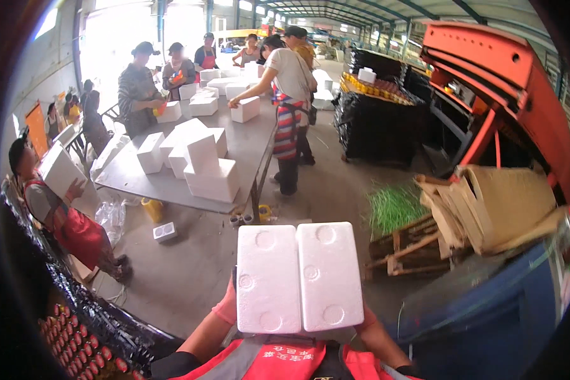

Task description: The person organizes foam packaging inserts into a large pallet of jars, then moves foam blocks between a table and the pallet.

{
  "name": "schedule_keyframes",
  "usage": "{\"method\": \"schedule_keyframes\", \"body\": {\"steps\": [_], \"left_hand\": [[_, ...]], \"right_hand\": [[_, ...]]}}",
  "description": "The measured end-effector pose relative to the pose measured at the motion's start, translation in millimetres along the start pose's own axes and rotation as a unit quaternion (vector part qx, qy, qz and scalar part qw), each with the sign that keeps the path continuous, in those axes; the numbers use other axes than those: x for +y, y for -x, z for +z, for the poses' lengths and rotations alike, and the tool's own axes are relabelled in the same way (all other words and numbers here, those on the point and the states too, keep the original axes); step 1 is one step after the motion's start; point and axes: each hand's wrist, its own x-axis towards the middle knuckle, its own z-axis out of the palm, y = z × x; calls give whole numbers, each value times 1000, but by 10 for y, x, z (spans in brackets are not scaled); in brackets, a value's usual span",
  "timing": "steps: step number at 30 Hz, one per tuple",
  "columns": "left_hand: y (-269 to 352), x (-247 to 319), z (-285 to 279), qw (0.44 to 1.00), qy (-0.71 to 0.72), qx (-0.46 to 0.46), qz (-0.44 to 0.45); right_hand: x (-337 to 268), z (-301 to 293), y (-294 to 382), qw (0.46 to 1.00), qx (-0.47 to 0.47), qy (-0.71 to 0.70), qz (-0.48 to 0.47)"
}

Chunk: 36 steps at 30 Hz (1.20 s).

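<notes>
Two white polystyrene foam boxes are held side by side in front of my chest, a narrow gap between them. Round marks show on the upper faces of the left foam box (268, 280) and the right foam box (330, 278). My left hand (227, 301) presses on the outer side of the left box, its fingers mostly hidden behind the foam. On the opposite outer side my right hand (368, 318) grips the right box, also largely covered. The boxes partly hide the red apron (285, 358) on me.
Ahead stands a grey table (123, 173) bearing several foam boxes (211, 180), with people around it. At left, a person (71, 213) carries a white foam box (59, 166). Flattened cardboard (508, 204) and an orange metal machine (484, 71) stand at right. Tape rolls (152, 209) lie on the floor.
</notes>
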Motion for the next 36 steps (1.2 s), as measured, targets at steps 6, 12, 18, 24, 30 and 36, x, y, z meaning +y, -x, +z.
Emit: {"method": "schedule_keyframes", "body": {"steps": [6,12,18,24,30,36], "left_hand": [[-1682,921,179,996,-83,14,-10],[-2982,1795,30,995,-91,0,37],[-4077,2412,-437,996,22,33,80],[-5264,3134,-1000,979,73,71,176],[-6355,4188,-709,954,42,93,282],[-6974,5024,-1587,944,42,119,304]], "right_hand": [[-676,-333,-1706,999,38,6,3],[-1151,-421,-3441,1000,-9,8,24],[-1415,-550,-5290,995,-77,9,67],[-1510,-546,-7382,977,-174,1,126],[-1538,-242,-9355,949,-255,-12,188],[-1157,-6,-11112,929,-294,3,223]]}}
